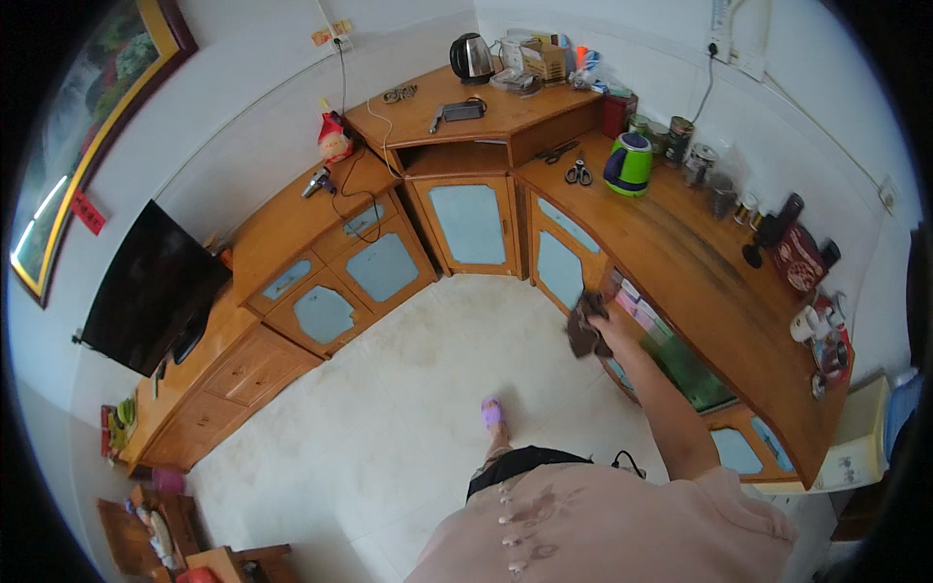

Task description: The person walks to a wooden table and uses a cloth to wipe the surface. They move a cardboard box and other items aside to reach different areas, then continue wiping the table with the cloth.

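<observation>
My right hand (604, 325) is closed on a crumpled dark brown cloth (585, 328), held out in front of the right-hand wooden cabinet (719, 321). The cloth hangs near the cabinet's blue-panelled doors and its glass front, lower than the worktop edge; whether it touches them I cannot tell. My right arm reaches forward from the lower right. My left hand does not show. On the worktop beyond stand a green and purple kettle (629, 163) and a pair of scissors (578, 173).
Along the right wall stand several jars and tins (700, 163), plus a dark red bag (800, 257). The corner unit holds a steel kettle (471, 58) and a black power adapter (463, 110). A hair dryer (318, 182) and television (151, 287) are on the left. Pale floor tiles (418, 408) lie between.
</observation>
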A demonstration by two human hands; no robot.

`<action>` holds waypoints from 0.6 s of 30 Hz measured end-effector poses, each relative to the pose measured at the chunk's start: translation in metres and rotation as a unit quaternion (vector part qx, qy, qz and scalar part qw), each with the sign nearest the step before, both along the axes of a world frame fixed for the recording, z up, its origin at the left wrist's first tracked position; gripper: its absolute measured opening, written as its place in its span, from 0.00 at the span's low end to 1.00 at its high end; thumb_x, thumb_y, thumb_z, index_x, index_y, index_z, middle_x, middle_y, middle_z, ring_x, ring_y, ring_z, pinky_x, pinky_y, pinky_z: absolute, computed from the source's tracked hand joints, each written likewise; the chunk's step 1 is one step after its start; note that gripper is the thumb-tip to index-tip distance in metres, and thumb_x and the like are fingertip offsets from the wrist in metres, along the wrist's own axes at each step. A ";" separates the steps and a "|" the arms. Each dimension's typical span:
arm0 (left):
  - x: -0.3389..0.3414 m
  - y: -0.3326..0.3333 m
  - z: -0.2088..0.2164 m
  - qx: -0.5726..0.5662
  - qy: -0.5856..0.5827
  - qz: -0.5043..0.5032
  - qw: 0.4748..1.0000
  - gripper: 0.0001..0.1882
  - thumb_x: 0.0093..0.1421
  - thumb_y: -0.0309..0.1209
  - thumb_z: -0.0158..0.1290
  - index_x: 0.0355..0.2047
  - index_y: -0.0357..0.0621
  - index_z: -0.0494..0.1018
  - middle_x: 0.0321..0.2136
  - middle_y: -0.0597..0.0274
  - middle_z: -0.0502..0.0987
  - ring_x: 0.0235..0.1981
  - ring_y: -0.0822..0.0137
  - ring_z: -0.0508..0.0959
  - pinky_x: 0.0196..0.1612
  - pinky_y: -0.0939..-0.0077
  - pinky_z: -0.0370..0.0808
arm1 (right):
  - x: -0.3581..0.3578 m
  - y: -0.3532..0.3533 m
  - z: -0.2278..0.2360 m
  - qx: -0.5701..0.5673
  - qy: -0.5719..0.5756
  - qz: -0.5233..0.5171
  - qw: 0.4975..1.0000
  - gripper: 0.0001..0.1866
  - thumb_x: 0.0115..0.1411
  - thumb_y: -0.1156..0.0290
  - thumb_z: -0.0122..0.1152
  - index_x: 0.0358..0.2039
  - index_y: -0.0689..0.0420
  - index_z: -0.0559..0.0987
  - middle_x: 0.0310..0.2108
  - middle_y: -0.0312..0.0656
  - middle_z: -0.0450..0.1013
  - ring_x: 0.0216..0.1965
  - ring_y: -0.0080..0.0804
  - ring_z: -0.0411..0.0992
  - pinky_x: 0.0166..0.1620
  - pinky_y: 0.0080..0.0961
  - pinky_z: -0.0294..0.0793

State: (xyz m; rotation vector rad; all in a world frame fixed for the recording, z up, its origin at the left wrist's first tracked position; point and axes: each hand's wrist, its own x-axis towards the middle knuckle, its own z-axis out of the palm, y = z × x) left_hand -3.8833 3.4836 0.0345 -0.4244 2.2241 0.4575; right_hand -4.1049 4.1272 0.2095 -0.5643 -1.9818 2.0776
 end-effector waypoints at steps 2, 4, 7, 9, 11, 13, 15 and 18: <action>-0.050 0.000 -0.002 -0.025 -0.010 0.012 1.000 0.13 0.61 0.36 0.47 0.35 0.42 0.78 0.33 0.49 0.80 0.38 0.47 0.79 0.40 0.54 0.75 | -0.084 -0.009 0.047 0.002 0.076 -0.006 0.997 0.22 0.58 0.72 0.58 0.54 0.63 0.72 0.48 0.44 0.73 0.48 0.32 0.72 0.54 0.29 0.69; -0.114 -0.003 -0.005 -0.042 0.008 0.005 0.999 0.13 0.61 0.35 0.47 0.34 0.41 0.78 0.33 0.48 0.80 0.38 0.47 0.79 0.40 0.54 0.75 | -0.141 -0.029 0.078 0.030 0.129 -0.059 0.989 0.23 0.59 0.73 0.57 0.55 0.62 0.70 0.50 0.44 0.72 0.50 0.32 0.71 0.54 0.28 0.69; -0.257 0.007 -0.003 -0.063 0.103 -0.053 0.991 0.12 0.61 0.34 0.46 0.33 0.40 0.77 0.32 0.46 0.79 0.37 0.46 0.79 0.39 0.53 0.75 | -0.226 -0.029 0.121 0.089 0.178 -0.112 0.974 0.22 0.60 0.74 0.57 0.56 0.60 0.70 0.50 0.43 0.71 0.50 0.30 0.70 0.53 0.26 0.69; -0.384 0.040 0.018 -0.092 0.232 -0.136 0.959 0.12 0.61 0.33 0.46 0.32 0.40 0.77 0.31 0.45 0.79 0.37 0.45 0.79 0.38 0.53 0.75 | -0.266 -0.019 0.142 0.046 0.162 -0.091 0.982 0.22 0.60 0.75 0.57 0.56 0.58 0.70 0.48 0.41 0.72 0.48 0.29 0.71 0.52 0.24 0.70; -0.524 0.104 0.058 0.000 0.336 -0.054 0.940 0.12 0.63 0.32 0.45 0.33 0.37 0.76 0.32 0.43 0.78 0.37 0.45 0.78 0.38 0.53 0.73 | -0.303 -0.004 0.162 0.043 0.119 -0.094 0.987 0.19 0.62 0.75 0.55 0.54 0.58 0.71 0.47 0.41 0.72 0.46 0.29 0.72 0.50 0.25 0.72; -0.645 0.187 0.115 0.168 0.500 -0.030 0.849 0.12 0.64 0.34 0.49 0.37 0.37 0.77 0.34 0.43 0.79 0.37 0.46 0.78 0.41 0.58 0.74 | -0.340 0.013 0.179 0.040 0.131 -0.099 0.986 0.18 0.63 0.74 0.54 0.54 0.59 0.71 0.47 0.41 0.73 0.45 0.29 0.72 0.49 0.25 0.72; -0.740 0.272 0.181 0.335 0.545 -0.035 0.767 0.12 0.66 0.32 0.51 0.41 0.33 0.76 0.33 0.50 0.80 0.37 0.59 0.80 0.42 0.69 0.74 | -0.381 0.032 0.194 0.068 0.149 -0.130 0.978 0.17 0.61 0.76 0.55 0.52 0.60 0.72 0.44 0.42 0.74 0.46 0.30 0.72 0.51 0.25 0.70; -0.831 0.380 0.269 0.443 0.554 -0.069 0.701 0.12 0.67 0.29 0.50 0.46 0.35 0.74 0.40 0.58 0.79 0.42 0.70 0.77 0.44 0.75 0.73 | -0.439 0.065 0.211 0.158 0.191 -0.137 0.959 0.17 0.63 0.75 0.55 0.53 0.59 0.71 0.45 0.42 0.74 0.46 0.30 0.72 0.51 0.25 0.70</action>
